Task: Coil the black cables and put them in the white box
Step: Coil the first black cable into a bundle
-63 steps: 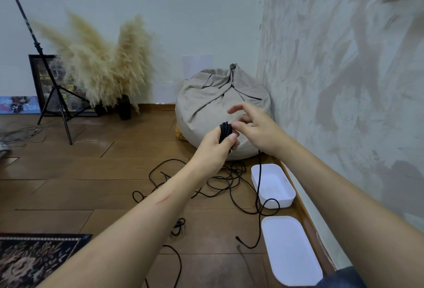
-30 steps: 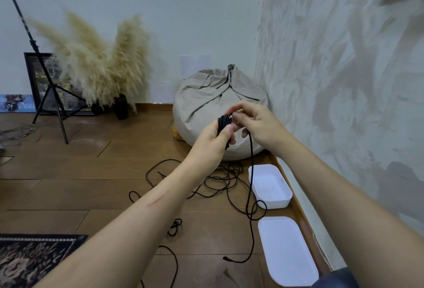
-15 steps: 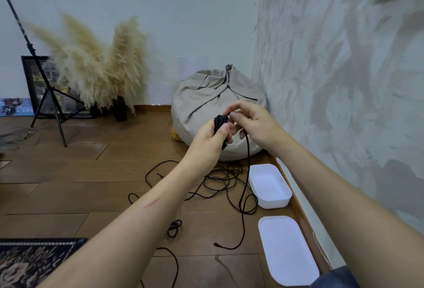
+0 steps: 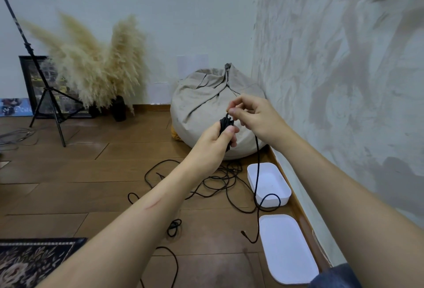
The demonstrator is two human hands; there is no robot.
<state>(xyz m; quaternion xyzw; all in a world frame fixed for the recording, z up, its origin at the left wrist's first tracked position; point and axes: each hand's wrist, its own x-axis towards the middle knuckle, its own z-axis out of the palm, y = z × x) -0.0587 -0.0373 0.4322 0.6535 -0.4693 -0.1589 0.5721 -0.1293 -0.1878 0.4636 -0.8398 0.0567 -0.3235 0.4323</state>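
Above the floor by the wall, I see my left hand [image 4: 215, 140] clenched round the coil [image 4: 226, 123], my right hand [image 4: 254, 115] pinching its strand just above, the tail [image 4: 257, 173] hanging straight down across the box [image 4: 270, 179] below, nearer my right.

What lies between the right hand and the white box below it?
In the head view, only a loose run of black cable: it hangs from the right hand, crosses the white box and loops at its front wall.
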